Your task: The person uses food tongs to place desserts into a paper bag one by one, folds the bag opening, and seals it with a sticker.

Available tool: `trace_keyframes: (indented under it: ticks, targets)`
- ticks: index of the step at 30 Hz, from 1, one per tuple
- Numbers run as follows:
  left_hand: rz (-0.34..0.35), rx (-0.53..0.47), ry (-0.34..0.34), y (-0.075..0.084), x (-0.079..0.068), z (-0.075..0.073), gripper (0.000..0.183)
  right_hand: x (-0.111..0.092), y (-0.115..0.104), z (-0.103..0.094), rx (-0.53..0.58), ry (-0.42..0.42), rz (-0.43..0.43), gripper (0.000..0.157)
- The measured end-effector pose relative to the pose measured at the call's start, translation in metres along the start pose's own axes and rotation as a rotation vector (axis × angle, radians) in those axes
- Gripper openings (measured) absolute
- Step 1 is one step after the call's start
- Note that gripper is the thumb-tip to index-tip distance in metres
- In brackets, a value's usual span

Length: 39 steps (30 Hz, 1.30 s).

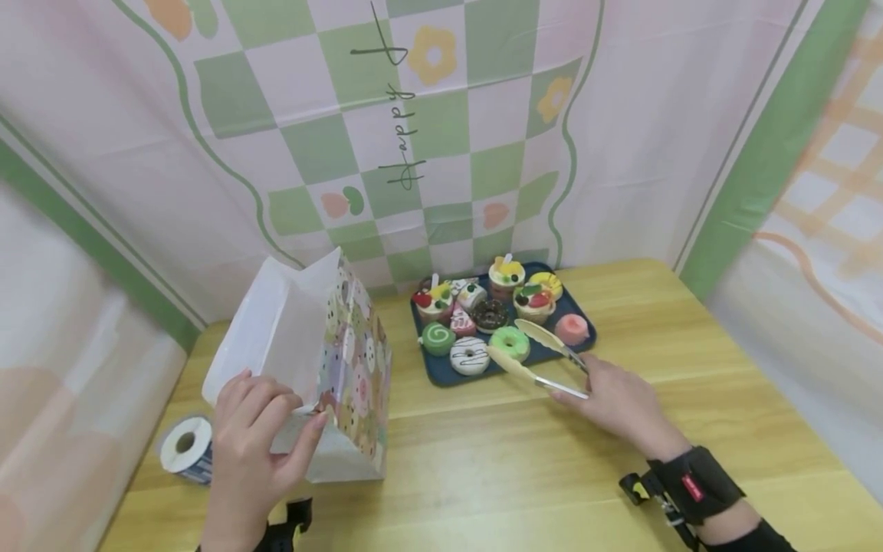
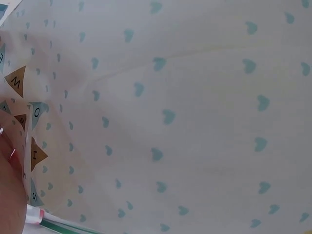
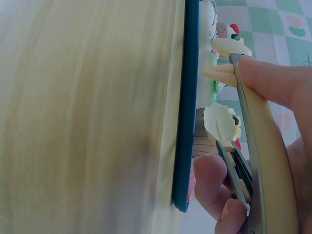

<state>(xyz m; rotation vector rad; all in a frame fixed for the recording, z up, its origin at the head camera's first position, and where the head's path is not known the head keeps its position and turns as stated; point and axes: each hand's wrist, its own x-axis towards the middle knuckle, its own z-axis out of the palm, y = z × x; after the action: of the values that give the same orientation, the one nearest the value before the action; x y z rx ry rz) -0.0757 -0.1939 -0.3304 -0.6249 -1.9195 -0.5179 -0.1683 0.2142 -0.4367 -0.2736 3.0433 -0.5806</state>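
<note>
My left hand [image 1: 258,437] pinches the near rim of a paper bag [image 1: 360,368] with a colourful animal print, which stands upright with its mouth open. My right hand [image 1: 624,399] holds cream-tipped metal tongs [image 1: 512,363], their two arms spread apart. Between the tips lies a green-iced donut [image 1: 501,336] at the front of a dark blue tray [image 1: 444,376]; whether the tips touch it, I cannot tell. Beside it are a white striped donut [image 1: 464,359], a chocolate donut [image 1: 491,313] and a pink round sweet [image 1: 572,330]. In the right wrist view, fingers wrap the tongs' handle [image 3: 265,146].
A roll of white labels [image 1: 196,445] stands left of the bag, partly behind my left hand. Fruit-topped dessert cups [image 1: 534,304] and a green swirl roll [image 1: 438,339] share the tray. A printed cloth [image 1: 441,130] hangs behind the wooden table [image 1: 483,475].
</note>
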Motion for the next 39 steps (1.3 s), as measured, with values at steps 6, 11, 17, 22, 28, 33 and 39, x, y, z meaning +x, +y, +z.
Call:
trace_keyframes:
  ticks: [6,11,17,22,28,33,39]
  targets:
    - [-0.006,-0.006,-0.011,-0.0034,-0.0024,0.0006,0.05,0.0007,0.0014,0.0027,-0.009,-0.011,0.003,0.091]
    - [-0.002,-0.017,-0.005,-0.0045,-0.0028,0.0013,0.048,0.0004,0.0042,0.0041,-0.008,-0.013,0.007,0.091]
    - [-0.001,-0.007,0.003,-0.0025,-0.0014,0.0014,0.05,-0.0002,0.006,0.0044,-0.024,-0.019,0.005,0.092]
    - [-0.003,0.004,-0.003,-0.0014,-0.0009,0.0004,0.051,-0.0007,0.0052,0.005,-0.027,-0.011,-0.003,0.09]
    - [-0.01,-0.007,-0.028,-0.0019,-0.0008,-0.0004,0.049,-0.0012,0.0069,0.0068,-0.026,-0.005,-0.017,0.089]
    - [-0.016,-0.005,-0.04,-0.0022,-0.0014,-0.0011,0.048,-0.0019,0.0083,0.0068,-0.017,-0.009,-0.011,0.089]
    - [-0.01,-0.006,-0.037,-0.0023,-0.0008,-0.0011,0.047,-0.0026,0.0071,0.0004,0.007,-0.008,-0.002,0.09]
